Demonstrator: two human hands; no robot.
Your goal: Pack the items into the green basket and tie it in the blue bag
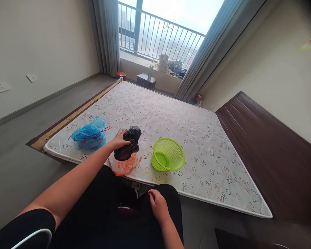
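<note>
My left hand [120, 139] is closed around a bunched black plastic bag [133, 135], its thumb pressed across the front. The bag hangs just over a white and orange plastic bag [124, 166] at the near edge of the mattress, hiding part of it. Left of that, a blue plastic bag [89, 135] with a red drawstring lies crumpled. A light green slatted plastic basket [180, 160] stands to the right, its open mouth tilted toward me. My right hand [158, 204] rests on my right knee with its fingers curled in, and nothing shows in it.
The letter-printed mattress [160, 110] lies on a bed frame with a wooden rail [75, 116] at left and a dark headboard [269, 145] at right. Beyond it stand a small dark table [147, 79], a red stool [121, 74] and a window ledge holding bags [163, 63].
</note>
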